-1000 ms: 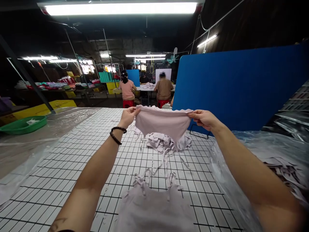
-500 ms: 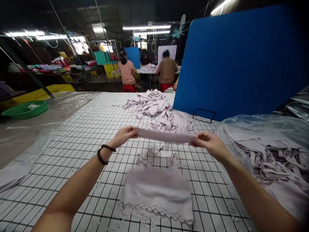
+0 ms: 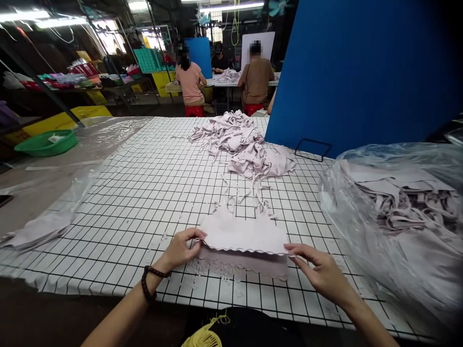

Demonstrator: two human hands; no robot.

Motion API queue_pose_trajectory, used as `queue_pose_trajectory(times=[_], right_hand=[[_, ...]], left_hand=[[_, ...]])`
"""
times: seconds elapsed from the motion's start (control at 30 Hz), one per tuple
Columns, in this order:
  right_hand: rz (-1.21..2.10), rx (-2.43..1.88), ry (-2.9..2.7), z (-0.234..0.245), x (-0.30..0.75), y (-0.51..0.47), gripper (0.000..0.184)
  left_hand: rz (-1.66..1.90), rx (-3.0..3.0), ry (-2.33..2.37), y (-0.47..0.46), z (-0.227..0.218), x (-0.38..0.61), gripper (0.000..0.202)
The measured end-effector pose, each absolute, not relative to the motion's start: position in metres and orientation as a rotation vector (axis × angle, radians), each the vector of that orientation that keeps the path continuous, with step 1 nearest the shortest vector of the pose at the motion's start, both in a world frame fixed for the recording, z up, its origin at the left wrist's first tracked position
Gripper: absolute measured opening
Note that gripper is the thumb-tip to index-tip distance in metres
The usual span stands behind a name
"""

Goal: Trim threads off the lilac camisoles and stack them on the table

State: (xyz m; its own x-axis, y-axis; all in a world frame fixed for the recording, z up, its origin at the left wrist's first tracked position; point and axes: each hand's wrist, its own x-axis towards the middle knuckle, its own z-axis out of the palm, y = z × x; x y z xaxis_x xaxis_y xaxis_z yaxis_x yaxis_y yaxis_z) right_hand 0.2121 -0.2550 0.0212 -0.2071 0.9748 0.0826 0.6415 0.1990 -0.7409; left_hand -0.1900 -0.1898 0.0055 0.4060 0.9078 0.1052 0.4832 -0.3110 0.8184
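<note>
A pale lilac camisole [image 3: 242,231] with thin straps lies flat before me, its straps pointing away and its wavy-edged hem towards me. My left hand [image 3: 183,248], with a dark beaded bracelet at the wrist, pinches the left corner of the upper layer's hem. At the right corner of the same edge, my right hand [image 3: 320,270] holds the cloth between thumb and fingers. Beneath, a lower layer [image 3: 249,265] with another wavy edge shows nearer to me. Whether both layers belong to one garment I cannot tell.
Beyond lies a heap of similar garments [image 3: 246,144] on the grid-patterned table [image 3: 144,193]. A clear plastic bag of garments [image 3: 408,212] stands at right, near a tall blue board [image 3: 354,77]. A green basin [image 3: 47,143] is at left. Several people sit at a farther table.
Both hands have come down and nearer from holding a pale strip of cloth stretched above the table. They now grip the hem corners at the table. The view has tilted down.
</note>
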Motion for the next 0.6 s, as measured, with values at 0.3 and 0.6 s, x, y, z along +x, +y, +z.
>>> queue_pose_trajectory(times=[0.3, 0.6], right_hand=[[0.484, -1.383, -2.078, -0.025, 0.21, -0.289, 0.018], [0.701, -1.671, -1.737, 0.021, 0.215, -0.241, 0.023]], left_hand=[[0.715, 2.292, 1.2, -0.219, -0.014, -0.195, 0.021], [0.741, 2.293, 1.341, -0.214, 0.032, -0.14, 0.019]])
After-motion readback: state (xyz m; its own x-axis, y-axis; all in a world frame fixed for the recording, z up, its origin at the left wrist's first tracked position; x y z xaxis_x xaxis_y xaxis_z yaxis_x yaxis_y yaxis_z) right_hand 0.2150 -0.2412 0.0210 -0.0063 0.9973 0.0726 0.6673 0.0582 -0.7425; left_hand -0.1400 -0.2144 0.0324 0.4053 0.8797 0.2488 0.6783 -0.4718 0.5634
